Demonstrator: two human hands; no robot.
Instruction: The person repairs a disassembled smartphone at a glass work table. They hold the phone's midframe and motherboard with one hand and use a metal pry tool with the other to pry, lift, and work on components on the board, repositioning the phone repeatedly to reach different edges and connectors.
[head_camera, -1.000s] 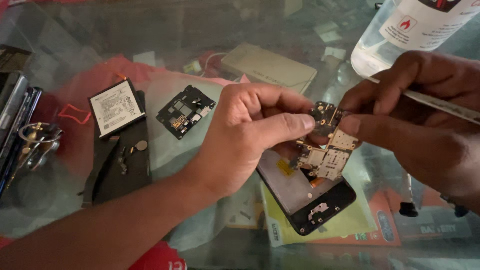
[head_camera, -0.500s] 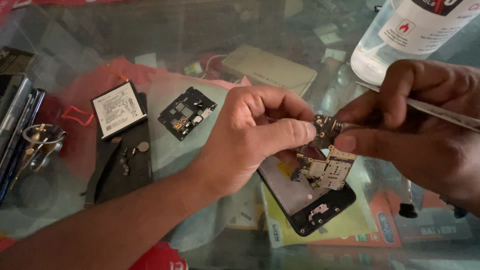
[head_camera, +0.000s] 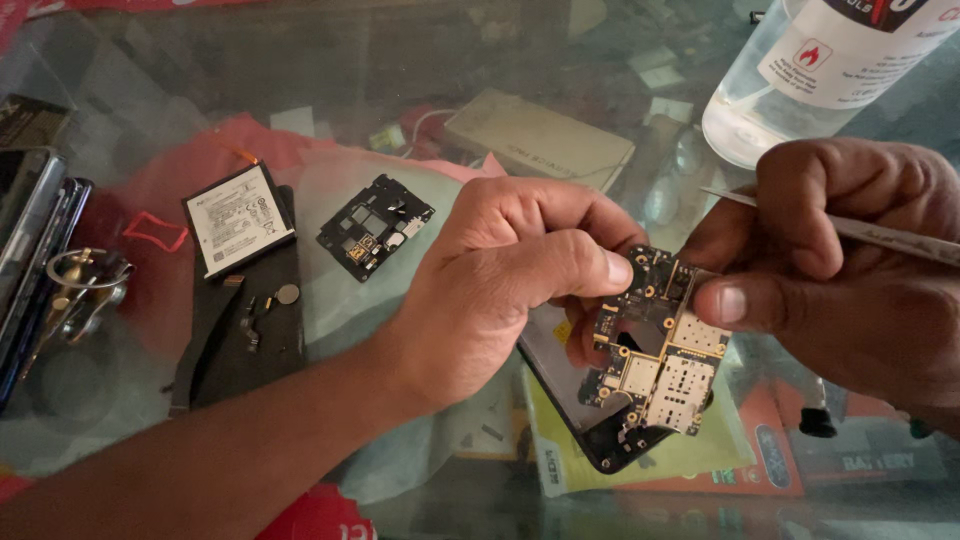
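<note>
My left hand (head_camera: 500, 290) pinches the left edge of a small phone circuit board (head_camera: 655, 350) with gold contacts and metal shields. My right hand (head_camera: 850, 270) grips the board's upper right edge with thumb and forefinger, and also carries a thin metal tool (head_camera: 880, 232) lying across its fingers. The board is held upright above a dark opened phone body (head_camera: 575, 385) that rests on the glass table (head_camera: 200, 60).
A white phone battery (head_camera: 238, 218) and a black inner frame (head_camera: 375, 226) lie left of my hands, beside a dark back cover (head_camera: 245, 335). A clear liquid bottle (head_camera: 800, 70) stands at top right. A beige flat pack (head_camera: 540, 140) lies behind. More phones (head_camera: 30, 230) sit far left.
The circuit board has been lifted off the phone body and turned more upright between both hands. The view has come a little closer.
</note>
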